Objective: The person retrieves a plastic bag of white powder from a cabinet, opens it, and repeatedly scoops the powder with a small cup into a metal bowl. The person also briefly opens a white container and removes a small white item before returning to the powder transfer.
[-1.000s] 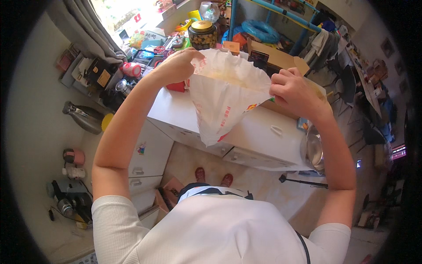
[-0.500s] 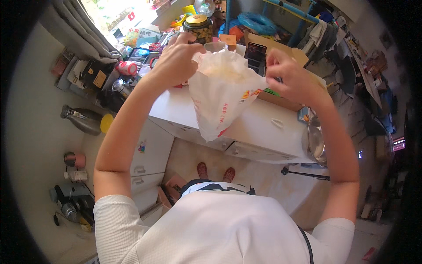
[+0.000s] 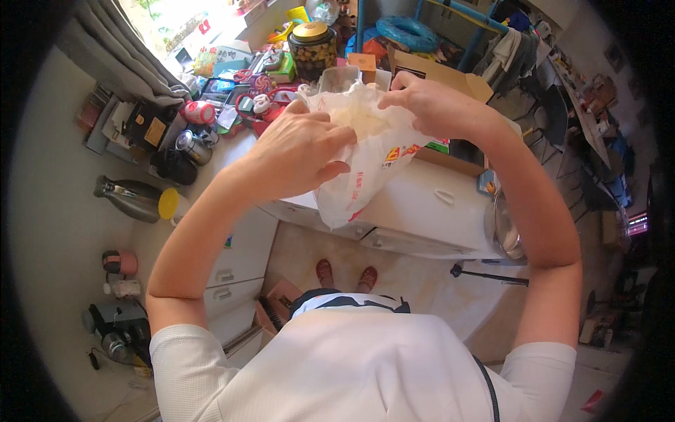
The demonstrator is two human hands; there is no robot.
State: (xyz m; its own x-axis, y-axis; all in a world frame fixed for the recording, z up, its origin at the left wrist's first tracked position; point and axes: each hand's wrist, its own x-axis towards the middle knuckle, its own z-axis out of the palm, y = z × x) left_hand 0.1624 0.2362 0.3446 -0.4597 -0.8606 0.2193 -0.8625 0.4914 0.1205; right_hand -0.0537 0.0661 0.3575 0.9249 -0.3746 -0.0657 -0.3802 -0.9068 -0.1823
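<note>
A white plastic bag [image 3: 351, 184] with red printing sits between my hands at the white counter's front edge, its pointed lower part toward me. Its mouth is gathered open, and something pale shows inside, too veiled to name. My left hand [image 3: 299, 149] is closed on the near left side of the mouth, fingers bent over the plastic, thumb standing off; its fingertips are partly hidden. At the far right of the rim, my right hand [image 3: 439, 107] pinches the plastic between thumb and fingers. Just behind the bag stands a clear plastic container [image 3: 339, 79].
Behind lie a dark jar with a yellow lid [image 3: 313, 46], a small orange box [image 3: 363, 63] and an open cardboard box [image 3: 460, 84]. A metal bowl [image 3: 508, 225] is at the counter's right end. Steel vacuum flask [image 3: 130, 197] and cups stand left.
My left hand has come down and right across the near side of the bag's mouth. My right hand has moved up and left onto the far rim. The mouth looks narrower.
</note>
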